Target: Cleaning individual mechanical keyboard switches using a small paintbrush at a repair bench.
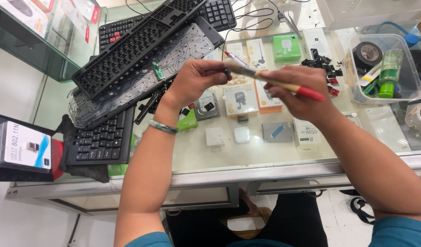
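My right hand [298,91] grips a paintbrush [283,85] with a wooden handle and a red tip, its bristles pointing left. My left hand [196,80] pinches a small dark keycap [227,72] right at the bristles. Both hands hover above the glass counter [219,160]. A bangle sits on my left wrist. A pile of loose black and red keycaps [324,66] lies beyond my right hand. Left of my left hand lie a black keyboard frame [137,43] and a clear circuit membrane [141,73].
A second black keyboard [100,139] rests at the counter's left. A clear plastic tub [386,68] with black tape and a green bottle stands at the right. Small boxed accessories show under the glass. A boxed adapter [22,146] sits at far left.
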